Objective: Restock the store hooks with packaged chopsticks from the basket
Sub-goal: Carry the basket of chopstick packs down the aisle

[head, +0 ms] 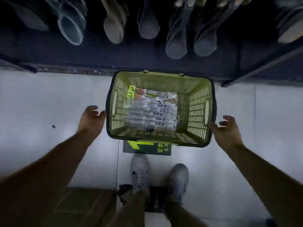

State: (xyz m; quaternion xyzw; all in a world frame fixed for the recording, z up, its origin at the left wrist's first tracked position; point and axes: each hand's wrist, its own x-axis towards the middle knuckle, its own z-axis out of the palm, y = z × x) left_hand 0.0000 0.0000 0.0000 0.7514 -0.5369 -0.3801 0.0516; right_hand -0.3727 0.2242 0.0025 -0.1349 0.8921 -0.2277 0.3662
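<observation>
A green plastic basket [195,102] stands on the pale floor in front of a dark shelf base. Several clear packs of chopsticks [152,110] lie flat on its bottom. My left hand [91,118] is at the basket's left rim, fingers loosely curled, thumb close to or touching the rim. My right hand [227,130] is at the right near corner, fingers loosely curled, holding nothing. No hooks for chopsticks are in view.
Packaged spoons and ladles [114,30] hang above the basket on the dark shelving [98,51]. A green exit sticker [147,147] lies on the floor under the basket's near edge. My two grey shoes [141,172] stand just behind it. A brown cardboard box [82,207] is lower left.
</observation>
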